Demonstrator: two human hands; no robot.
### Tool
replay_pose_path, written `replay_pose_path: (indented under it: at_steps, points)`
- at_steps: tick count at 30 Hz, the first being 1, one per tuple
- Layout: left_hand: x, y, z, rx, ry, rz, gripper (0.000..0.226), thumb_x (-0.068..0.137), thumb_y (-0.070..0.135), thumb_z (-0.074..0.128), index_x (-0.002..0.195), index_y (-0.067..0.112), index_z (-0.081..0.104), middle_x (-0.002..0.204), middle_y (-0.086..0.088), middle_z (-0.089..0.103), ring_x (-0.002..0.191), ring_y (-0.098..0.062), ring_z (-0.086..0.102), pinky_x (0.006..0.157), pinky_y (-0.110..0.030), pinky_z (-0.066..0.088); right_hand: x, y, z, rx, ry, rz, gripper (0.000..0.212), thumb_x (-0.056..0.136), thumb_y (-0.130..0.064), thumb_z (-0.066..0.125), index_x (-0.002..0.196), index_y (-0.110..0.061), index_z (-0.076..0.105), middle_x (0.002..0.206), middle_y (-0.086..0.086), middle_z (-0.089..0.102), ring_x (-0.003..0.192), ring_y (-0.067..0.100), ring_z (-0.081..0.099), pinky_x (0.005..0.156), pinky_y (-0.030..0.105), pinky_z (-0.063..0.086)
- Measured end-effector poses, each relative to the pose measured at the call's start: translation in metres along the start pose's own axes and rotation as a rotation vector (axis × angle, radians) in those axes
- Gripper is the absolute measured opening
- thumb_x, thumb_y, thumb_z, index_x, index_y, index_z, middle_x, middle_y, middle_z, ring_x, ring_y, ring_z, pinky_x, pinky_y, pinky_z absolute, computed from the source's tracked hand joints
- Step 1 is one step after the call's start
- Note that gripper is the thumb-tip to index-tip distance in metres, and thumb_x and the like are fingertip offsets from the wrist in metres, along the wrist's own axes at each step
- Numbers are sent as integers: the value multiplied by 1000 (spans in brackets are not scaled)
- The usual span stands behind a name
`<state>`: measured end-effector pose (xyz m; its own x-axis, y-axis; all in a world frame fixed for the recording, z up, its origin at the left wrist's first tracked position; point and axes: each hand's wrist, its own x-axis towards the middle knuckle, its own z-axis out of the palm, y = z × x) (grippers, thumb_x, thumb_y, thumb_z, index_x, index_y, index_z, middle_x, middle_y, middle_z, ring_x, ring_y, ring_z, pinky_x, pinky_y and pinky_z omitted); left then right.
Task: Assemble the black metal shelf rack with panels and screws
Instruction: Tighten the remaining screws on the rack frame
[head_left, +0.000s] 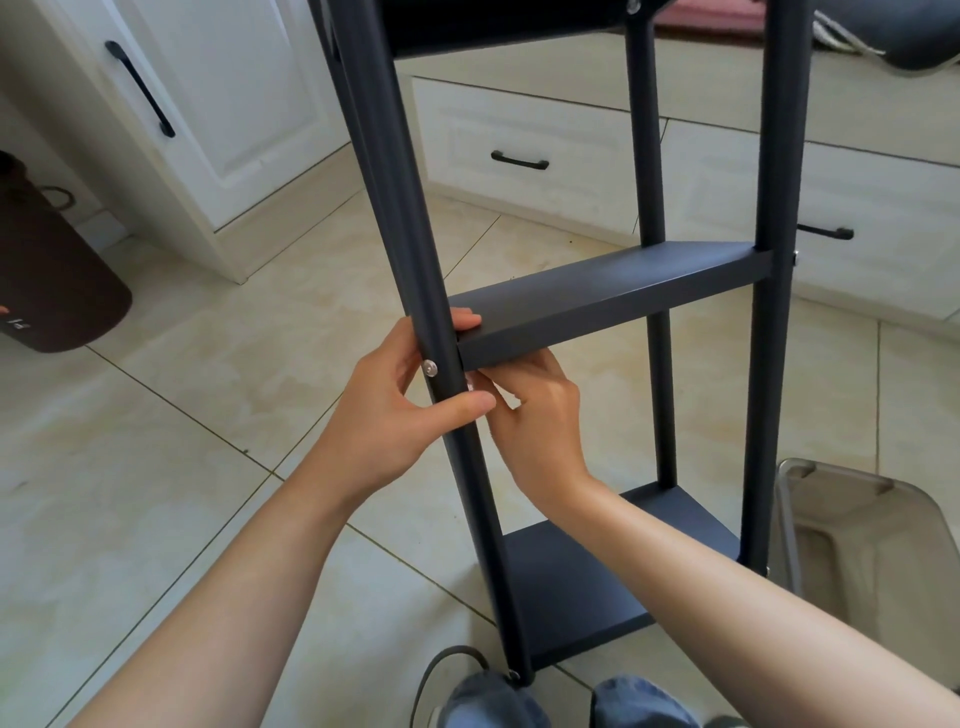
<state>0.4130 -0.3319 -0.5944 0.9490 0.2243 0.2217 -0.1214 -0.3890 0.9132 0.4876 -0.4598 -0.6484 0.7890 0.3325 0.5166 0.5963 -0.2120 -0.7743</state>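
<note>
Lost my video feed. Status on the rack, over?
Left hand grips front left post beside screw. Right hand under middle shelf panel, fingertips hidden. Nothing in the way.

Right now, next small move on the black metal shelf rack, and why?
Probably tighten the silver screw in the near-left black metal post. The left hand grips that post, the right hand is under the middle black metal shelf panel, so that corner looks aligned.

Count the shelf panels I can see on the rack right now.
3: the middle panel the hands are fitting, the bottom panel near the floor, and the top panel, cut off by the frame edge. More may sit above, out of view.
</note>
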Motion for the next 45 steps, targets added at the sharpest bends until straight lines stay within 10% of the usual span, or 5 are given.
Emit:
replay_pose_path:
  at_steps: [14,25,45]
  points:
    - [-2,-4,0,-13,61,-58,52,80,12,83,124,31,62,120,29,63,119,8,55,93,-1,36,-11,-27,-49,-110,-118,43,12,92,-7,67,86,-3,77,59,5,49,56,17,39,55,19,29]
    - [-1,-6,-2,-11,65,-58,50,80,16,83,123,32,62,120,25,64,121,4,56,95,-2,37,-2,-30,-42,-167,-155,24,28,92,-3,61,64,4,64,51,15,46,53,30,36,52,41,34]
    - [-2,-2,0,2,46,-56,52,80,14,83,126,28,61,120,25,64,119,4,56,95,-3,37,1,-34,-37,-161,-21,3,23,93,-6,66,69,-5,69,58,-17,29,53,8,31,53,17,25]
